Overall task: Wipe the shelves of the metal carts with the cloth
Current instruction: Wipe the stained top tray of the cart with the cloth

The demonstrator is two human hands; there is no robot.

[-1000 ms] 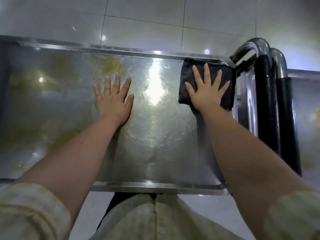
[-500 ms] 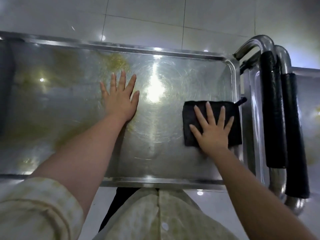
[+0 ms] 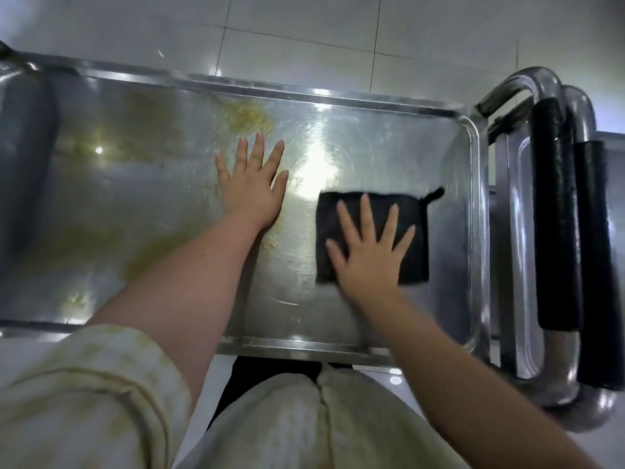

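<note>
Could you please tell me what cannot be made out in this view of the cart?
Head view:
- Left end of the shelf: cut off by the frame edge.
- Surface under the cloth, left hand and right hand: covered.
- The second cart: mostly behind the handles, cut off at the right edge.
- Anything below the shelf: hidden by it.

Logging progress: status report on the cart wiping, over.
Left hand flat on shelf. Right hand pressing black cloth. Yellowish stains left of hands. Nothing blocking.
</note>
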